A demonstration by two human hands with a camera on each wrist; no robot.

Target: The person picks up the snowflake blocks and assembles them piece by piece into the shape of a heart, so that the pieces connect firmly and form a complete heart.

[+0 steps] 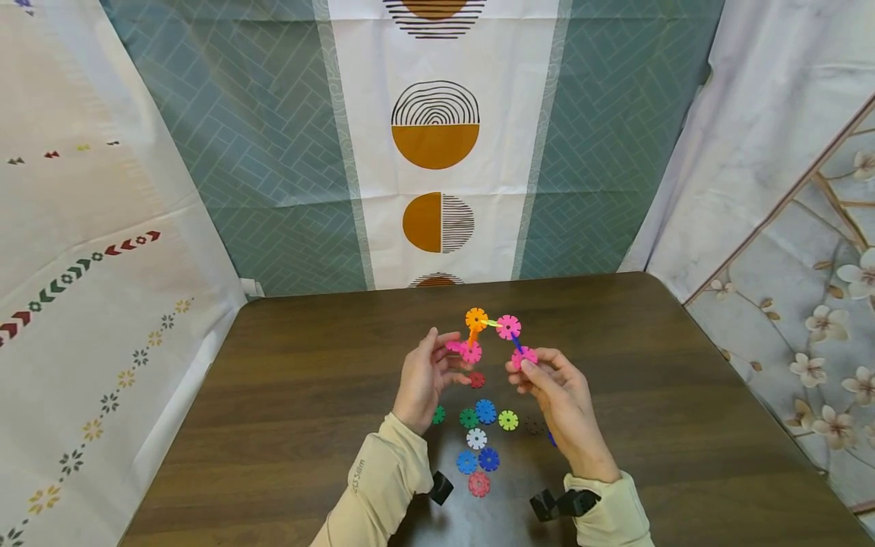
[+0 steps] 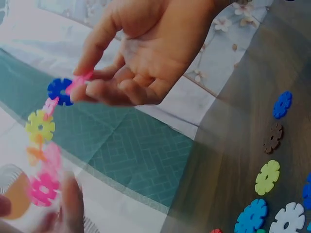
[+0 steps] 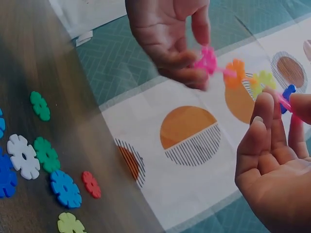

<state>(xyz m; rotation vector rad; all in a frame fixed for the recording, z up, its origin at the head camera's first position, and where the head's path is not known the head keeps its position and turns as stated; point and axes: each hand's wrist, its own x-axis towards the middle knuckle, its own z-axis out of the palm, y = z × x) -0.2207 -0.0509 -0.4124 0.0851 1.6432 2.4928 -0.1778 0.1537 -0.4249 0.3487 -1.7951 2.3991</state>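
Note:
A chain of interlocking flower-shaped plastic discs arches between both hands, above the table. It runs from pink through orange, yellow-green, pink and blue to pink. My right hand pinches the pink disc at the right end between thumb and fingers; the blue disc sits beside the fingertips in the left wrist view. At the left end, my left hand holds the pink discs lightly between thumb and fingers, blurred in the right wrist view. The orange disc stands highest.
Several loose discs lie on the dark wooden table below the hands, among them a white disc, a yellow-green disc and a red disc. A patterned curtain hangs behind the far edge.

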